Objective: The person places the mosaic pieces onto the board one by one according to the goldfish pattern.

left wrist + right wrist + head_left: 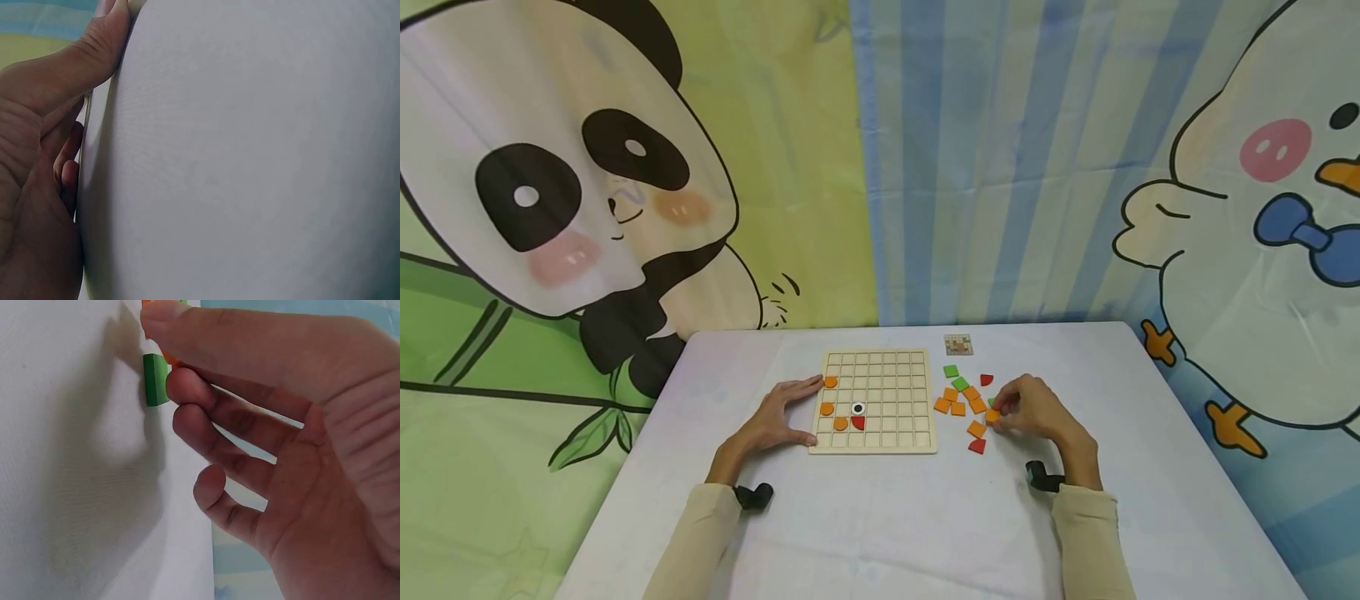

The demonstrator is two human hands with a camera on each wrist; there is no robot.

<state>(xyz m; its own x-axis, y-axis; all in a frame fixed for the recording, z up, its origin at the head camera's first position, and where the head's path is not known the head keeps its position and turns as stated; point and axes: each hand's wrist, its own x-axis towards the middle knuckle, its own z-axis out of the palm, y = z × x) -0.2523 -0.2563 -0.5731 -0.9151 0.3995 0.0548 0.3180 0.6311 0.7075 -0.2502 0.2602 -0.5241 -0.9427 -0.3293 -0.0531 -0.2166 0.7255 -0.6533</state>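
Note:
A wooden grid board [895, 402] lies on the table, with my left hand [771, 421] touching its left edge, thumb and fingers spread apart. On its left side sit orange round pieces [840, 423], a white disc with a black dot [858, 408] and a red curved piece [858, 423]. To the right of the board, my right hand [1033, 408] pinches an orange square tile [992, 416] between thumb and fingertips. The right wrist view shows a green tile [155, 380] under those fingers. Only the hand and white cloth show clearly in the left wrist view.
Several loose orange tiles [958, 408] lie between the board and my right hand, with green tiles [951, 371] behind and red pieces [977, 447] around them. A small pattern card [958, 344] lies near the back edge of the white table [865, 533]. Printed curtains [985, 167] hang behind.

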